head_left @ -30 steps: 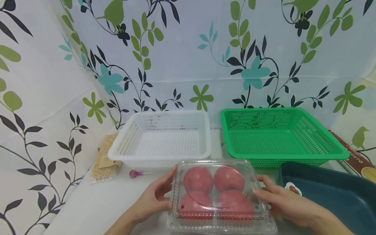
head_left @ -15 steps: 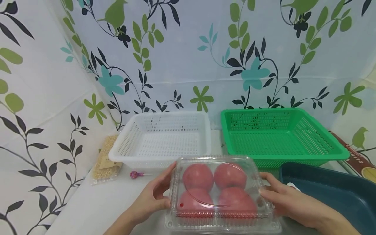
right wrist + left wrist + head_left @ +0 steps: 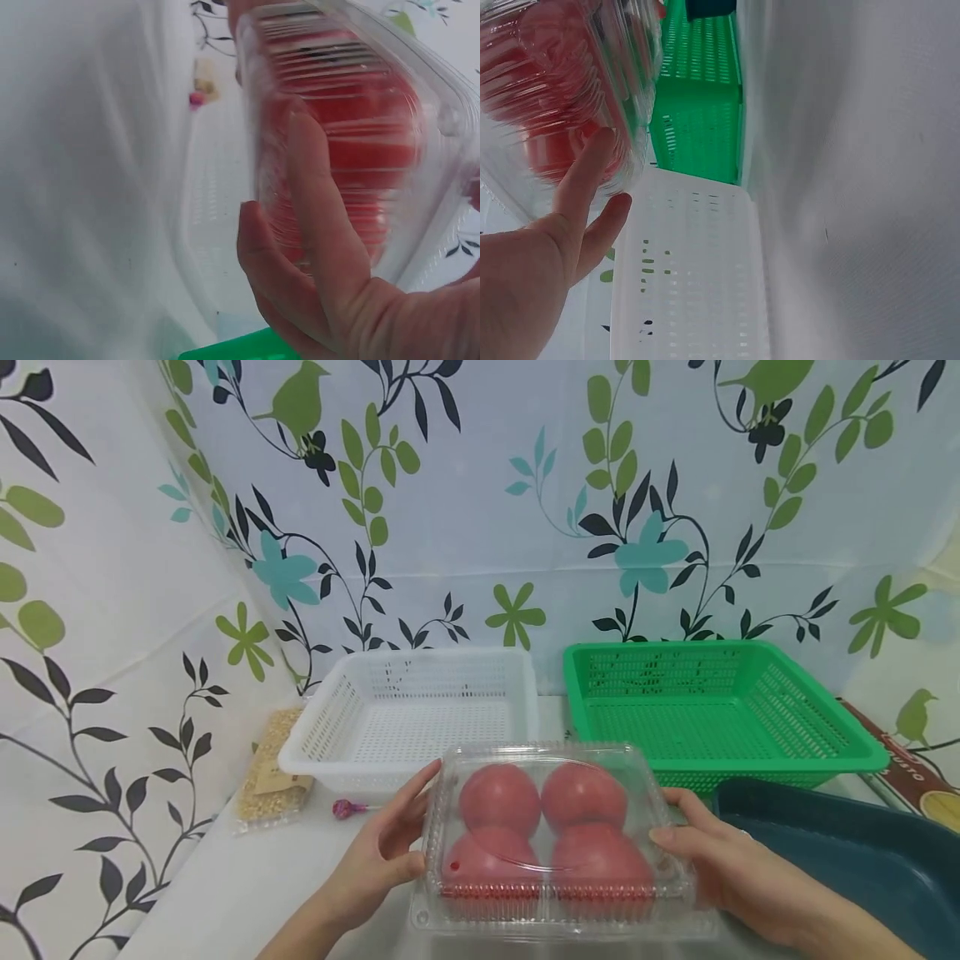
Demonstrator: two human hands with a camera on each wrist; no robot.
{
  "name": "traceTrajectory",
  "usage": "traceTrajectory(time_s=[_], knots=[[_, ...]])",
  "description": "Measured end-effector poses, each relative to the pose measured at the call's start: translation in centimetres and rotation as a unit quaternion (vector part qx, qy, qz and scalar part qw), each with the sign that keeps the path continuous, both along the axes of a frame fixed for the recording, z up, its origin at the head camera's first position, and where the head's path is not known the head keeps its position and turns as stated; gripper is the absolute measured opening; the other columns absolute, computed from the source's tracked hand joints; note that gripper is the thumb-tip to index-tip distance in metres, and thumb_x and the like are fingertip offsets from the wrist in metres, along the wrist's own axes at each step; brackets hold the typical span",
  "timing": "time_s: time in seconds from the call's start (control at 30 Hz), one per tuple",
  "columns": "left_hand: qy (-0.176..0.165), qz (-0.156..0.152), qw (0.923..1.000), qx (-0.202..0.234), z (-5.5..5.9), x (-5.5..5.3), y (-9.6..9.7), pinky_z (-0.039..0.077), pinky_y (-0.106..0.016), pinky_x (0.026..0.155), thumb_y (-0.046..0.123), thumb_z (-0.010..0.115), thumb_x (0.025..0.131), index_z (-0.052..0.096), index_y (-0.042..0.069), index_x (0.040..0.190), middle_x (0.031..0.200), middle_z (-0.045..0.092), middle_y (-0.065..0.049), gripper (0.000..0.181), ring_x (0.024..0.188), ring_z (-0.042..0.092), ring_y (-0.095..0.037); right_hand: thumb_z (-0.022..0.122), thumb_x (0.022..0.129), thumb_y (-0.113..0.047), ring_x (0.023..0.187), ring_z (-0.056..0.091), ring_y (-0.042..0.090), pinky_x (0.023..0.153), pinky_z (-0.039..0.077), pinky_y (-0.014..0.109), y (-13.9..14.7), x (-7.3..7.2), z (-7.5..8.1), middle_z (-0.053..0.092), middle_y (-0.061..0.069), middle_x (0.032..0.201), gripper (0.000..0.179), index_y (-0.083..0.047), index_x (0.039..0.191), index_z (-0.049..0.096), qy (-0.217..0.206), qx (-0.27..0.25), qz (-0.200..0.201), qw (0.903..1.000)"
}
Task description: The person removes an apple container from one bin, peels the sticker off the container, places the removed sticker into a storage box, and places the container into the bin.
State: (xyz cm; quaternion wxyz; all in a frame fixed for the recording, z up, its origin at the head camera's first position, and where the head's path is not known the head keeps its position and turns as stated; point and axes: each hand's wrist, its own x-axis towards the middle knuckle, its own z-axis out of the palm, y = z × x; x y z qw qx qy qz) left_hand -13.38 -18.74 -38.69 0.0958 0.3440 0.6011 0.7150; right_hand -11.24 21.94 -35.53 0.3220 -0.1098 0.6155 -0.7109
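A clear plastic clamshell box (image 3: 555,927) with several round red fruits (image 3: 501,802) inside is held up between both hands, in front of the two baskets. My left hand (image 3: 367,864) grips its left side, thumb toward me and fingers along the far part. On the opposite side my right hand (image 3: 742,872) holds it, thumb over the edge by the lid. The left wrist view has fingers spread under the ribbed wall (image 3: 634,97). In the right wrist view, fingers (image 3: 311,180) support the box from below, and red fruit shows through the plastic.
Behind the box stand a white basket (image 3: 337,770) and a green basket (image 3: 720,767). A dark blue tray (image 3: 847,852) lies at the right, near a brown printed package (image 3: 892,768). Left of the white basket are a bag of yellowish grains (image 3: 273,777) and a lollipop (image 3: 343,809).
Both hands have raised the clamshell box a little and moved it slightly left. It now covers more of the white basket's front and the lollipop's stick is partly hidden by the left hand.
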Motion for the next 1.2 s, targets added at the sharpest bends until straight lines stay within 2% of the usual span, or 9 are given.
traceTrajectory(time_s=[0.17, 0.27, 0.33, 0.43, 0.53, 0.7, 0.87, 1.03, 1.2], knots=[[-0.038, -0.001, 0.9988, 0.030, 0.1, 0.4, 0.2, 0.045, -0.039, 0.107, 0.031, 0.070, 0.097, 0.021, 0.016, 0.162, 0.159, 0.034, -0.017, 0.082, 0.140, 0.043, -0.025, 0.046, 0.105, -0.033, 0.113, 0.059, 0.029, 0.093, 0.053, 0.048, -0.4, -0.2, 0.9, 0.053, 0.012, 0.131, 0.068, -0.015, 0.154, 0.002, 0.003, 0.042, -0.044, 0.9982], [-0.075, 0.030, 0.9959, 0.042, 0.1, 0.7, 0.4, 0.049, -0.041, 0.104, 0.026, 0.059, 0.102, 0.027, 0.019, 0.160, 0.158, 0.034, -0.018, 0.067, 0.138, 0.044, -0.025, 0.049, 0.103, -0.035, 0.110, 0.061, 0.028, 0.091, 0.054, 0.047, -0.7, -0.5, 1.3, 0.057, 0.010, 0.127, 0.071, -0.016, 0.155, 0.004, 0.002, 0.050, -0.066, 0.9966], [-0.118, 0.065, 0.9894, 0.054, 0.1, 1.0, 0.5, 0.052, -0.043, 0.100, 0.024, 0.049, 0.105, 0.031, 0.018, 0.157, 0.155, 0.037, -0.016, 0.056, 0.136, 0.047, -0.025, 0.049, 0.102, -0.036, 0.109, 0.061, 0.027, 0.091, 0.055, 0.048, -1.0, -0.7, 1.5, 0.057, 0.008, 0.126, 0.072, -0.016, 0.155, 0.004, 0.005, 0.049, -0.076, 0.9959], [-0.176, 0.137, 0.9723, 0.071, -0.2, 1.1, 0.4, 0.054, -0.043, 0.096, 0.023, 0.037, 0.106, 0.033, 0.008, 0.151, 0.146, 0.045, -0.014, 0.047, 0.129, 0.053, -0.026, 0.050, 0.102, -0.037, 0.110, 0.060, 0.028, 0.090, 0.055, 0.049, -1.4, -1.2, 1.8, 0.054, 0.009, 0.128, 0.071, -0.017, 0.155, 0.007, 0.010, 0.047, -0.086, 0.9951], [-0.220, 0.209, 0.9493, 0.080, -0.6, 1.0, -0.1, 0.054, -0.040, 0.093, 0.026, 0.037, 0.107, 0.031, 0.000, 0.146, 0.139, 0.053, -0.012, 0.047, 0.123, 0.057, -0.025, 0.049, 0.101, -0.039, 0.112, 0.057, 0.028, 0.090, 0.055, 0.049, -1.8, -1.8, 2.3, 0.050, 0.010, 0.131, 0.069, -0.016, 0.154, 0.011, 0.018, 0.052, -0.093, 0.9941], [-0.268, 0.283, 0.9146, 0.108, -1.2, 0.5, -1.4, 0.053, -0.039, 0.098, 0.027, 0.040, 0.110, 0.026, 0.002, 0.145, 0.137, 0.056, -0.009, 0.046, 0.121, 0.061, -0.022, 0.049, 0.100, -0.038, 0.117, 0.049, 0.032, 0.089, 0.054, 0.052, -2.6, -2.7, 3.1, 0.041, 0.014, 0.138, 0.067, -0.016, 0.153, 0.015, 0.033, 0.055, -0.113, 0.9915], [-0.292, 0.312, 0.8883, 0.168, -1.2, -0.2, -2.5, 0.051, -0.044, 0.101, 0.023, 0.044, 0.109, 0.028, 0.007, 0.144, 0.130, 0.058, -0.005, 0.042, 0.120, 0.062, -0.023, 0.050, 0.099, -0.037, 0.118, 0.046, 0.037, 0.081, 0.057, 0.060, -3.5, -3.6, 4.0, 0.034, 0.016, 0.141, 0.068, -0.015, 0.153, 0.017, 0.039, 0.047, -0.131, 0.9895], [-0.303, 0.326, 0.8728, 0.201, -1.2, -0.7, -3.1, 0.052, -0.042, 0.100, 0.020, 0.047, 0.108, 0.031, 0.011, 0.141, 0.127, 0.059, -0.004, 0.037, 0.115, 0.065, -0.020, 0.051, 0.098, -0.038, 0.116, 0.049, 0.037, 0.081, 0.057, 0.059, -4.3, -4.9, 4.7, 0.035, 0.016, 0.141, 0.067, -0.015, 0.153, 0.019, 0.046, 0.047, -0.138, 0.9882], [-0.306, 0.343, 0.8606, 0.219, -1.0, -1.1, -3.5, 0.050, -0.041, 0.103, 0.021, 0.048, 0.108, 0.024, 0.012, 0.149, 0.140, 0.045, -0.010, 0.048, 0.118, 0.063, -0.019, 0.052, 0.098, -0.039, 0.109, 0.057, 0.034, 0.080, 0.058, 0.057, -5.1, -6.2, 5.0, 0.045, 0.017, 0.132, 0.065, -0.014, 0.150, 0.022, 0.052, 0.043, -0.141, 0.9877]])
